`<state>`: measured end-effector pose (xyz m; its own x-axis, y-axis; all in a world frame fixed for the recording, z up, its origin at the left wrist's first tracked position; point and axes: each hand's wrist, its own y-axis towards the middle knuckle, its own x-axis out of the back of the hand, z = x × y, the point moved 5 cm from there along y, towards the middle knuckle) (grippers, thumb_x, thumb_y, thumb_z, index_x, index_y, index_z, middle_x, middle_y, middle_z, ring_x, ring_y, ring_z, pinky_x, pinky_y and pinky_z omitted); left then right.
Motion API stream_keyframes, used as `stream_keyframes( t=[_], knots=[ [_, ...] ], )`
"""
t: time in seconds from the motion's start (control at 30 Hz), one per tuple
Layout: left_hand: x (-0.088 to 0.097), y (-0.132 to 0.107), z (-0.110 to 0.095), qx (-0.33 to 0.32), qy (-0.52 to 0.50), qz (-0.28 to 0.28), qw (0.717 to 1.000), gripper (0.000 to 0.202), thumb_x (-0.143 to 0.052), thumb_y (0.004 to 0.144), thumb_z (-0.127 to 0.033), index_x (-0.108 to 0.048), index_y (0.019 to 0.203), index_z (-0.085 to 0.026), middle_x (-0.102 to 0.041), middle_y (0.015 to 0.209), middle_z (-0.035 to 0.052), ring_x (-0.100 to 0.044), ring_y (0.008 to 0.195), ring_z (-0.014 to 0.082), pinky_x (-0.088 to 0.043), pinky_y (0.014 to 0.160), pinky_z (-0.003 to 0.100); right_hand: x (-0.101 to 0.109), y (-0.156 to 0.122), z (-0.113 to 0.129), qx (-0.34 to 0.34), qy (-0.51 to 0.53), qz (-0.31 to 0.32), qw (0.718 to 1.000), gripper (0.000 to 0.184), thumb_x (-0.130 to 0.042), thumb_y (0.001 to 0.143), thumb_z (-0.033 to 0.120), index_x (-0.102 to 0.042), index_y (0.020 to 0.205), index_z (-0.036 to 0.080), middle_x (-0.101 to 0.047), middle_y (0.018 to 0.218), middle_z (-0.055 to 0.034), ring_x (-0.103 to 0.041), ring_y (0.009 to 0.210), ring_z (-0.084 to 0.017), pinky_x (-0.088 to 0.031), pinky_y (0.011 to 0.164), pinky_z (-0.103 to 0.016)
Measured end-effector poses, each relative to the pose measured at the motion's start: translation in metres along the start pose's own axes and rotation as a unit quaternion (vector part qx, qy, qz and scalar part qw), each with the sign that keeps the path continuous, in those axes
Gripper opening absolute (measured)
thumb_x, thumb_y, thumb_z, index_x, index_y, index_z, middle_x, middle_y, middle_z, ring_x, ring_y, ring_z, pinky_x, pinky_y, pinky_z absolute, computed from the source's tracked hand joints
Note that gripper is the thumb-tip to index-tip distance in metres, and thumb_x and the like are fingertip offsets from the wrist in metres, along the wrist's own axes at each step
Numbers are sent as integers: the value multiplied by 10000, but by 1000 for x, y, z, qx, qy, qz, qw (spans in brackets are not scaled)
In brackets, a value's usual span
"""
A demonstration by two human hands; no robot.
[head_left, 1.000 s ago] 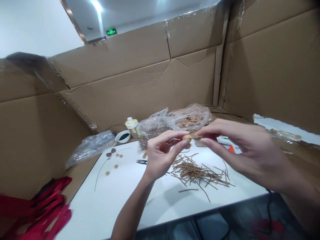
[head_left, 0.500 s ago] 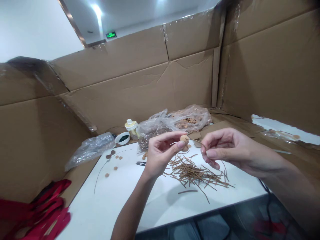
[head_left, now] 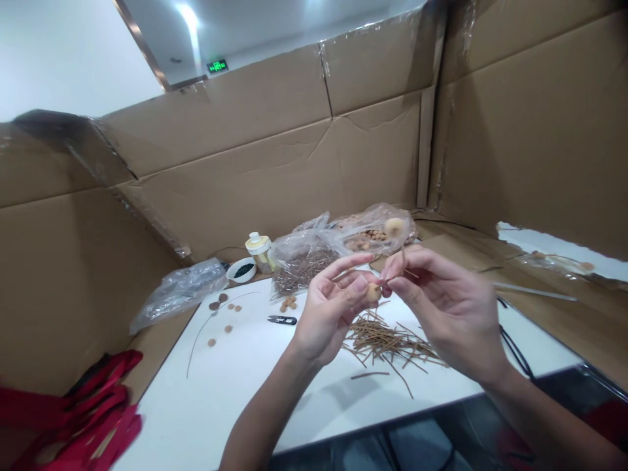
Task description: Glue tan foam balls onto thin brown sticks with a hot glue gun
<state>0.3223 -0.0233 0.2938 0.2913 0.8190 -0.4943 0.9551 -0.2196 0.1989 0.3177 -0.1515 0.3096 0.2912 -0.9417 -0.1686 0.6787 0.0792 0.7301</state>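
Note:
My left hand [head_left: 331,311] pinches a small tan ball [head_left: 373,292] in its fingertips. My right hand [head_left: 441,307] is close by, with its fingertips closed on a thin brown stick [head_left: 394,279] whose end meets the ball. I cannot tell whether the stick enters the ball. Below both hands lies a loose pile of similar brown sticks [head_left: 387,343] on the white table [head_left: 196,399]. A paler round ball [head_left: 393,227] rests on a clear plastic bag [head_left: 377,237] behind my right hand.
Black thread snips [head_left: 282,320], loose beads [head_left: 288,302], brown discs [head_left: 220,307] and a long thin wire [head_left: 206,333] lie on the table. Behind stand a bagged bundle of sticks [head_left: 301,275], a bottle [head_left: 259,252] and a bowl of dark beads [head_left: 241,270]. Cardboard walls surround the table.
My hands have come closer together, and the stick in my right hand now meets the ball. The left hand has shifted slightly lower. The view has also shifted, showing more of the table's right side.

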Motion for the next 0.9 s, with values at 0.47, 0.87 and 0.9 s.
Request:
stream_keyframes(
  t=[0.47, 0.87, 0.9],
  knots=[
    [-1, 0, -2, -21, 4, 8, 1000, 226, -765, 741, -150, -718, 961, -166, -697, 768, 4, -638, 639, 48, -529, 647, 129, -1, -9, -2, 36, -38, 8, 999, 154, -559, 890, 63, -596, 922, 209, -570, 863, 1, -559, 823, -115, -505, 707, -241],
    [2, 0, 2, -19, 3, -27, 999, 89, -792, 704, -153, -724, 761, -165, -720, 747, -8, -652, 636, 51, -520, 611, 112, 1, -9, 4, 98, -185, 22, 978, 199, -601, 843, 20, -605, 940, 193, -608, 885, 8, -577, 831, -98, -470, 728, -230],
    [2, 0, 2, -17, 1, -31, 999, 87, -795, 700, -158, -721, 746, -162, -720, 738, -7, -652, 633, 52, -524, 614, 116, 1, -8, 4, 96, -204, 22, 974, 190, -599, 845, 21, -601, 930, 191, -605, 882, 11, -570, 816, -90, -464, 715, -220]
  ],
)
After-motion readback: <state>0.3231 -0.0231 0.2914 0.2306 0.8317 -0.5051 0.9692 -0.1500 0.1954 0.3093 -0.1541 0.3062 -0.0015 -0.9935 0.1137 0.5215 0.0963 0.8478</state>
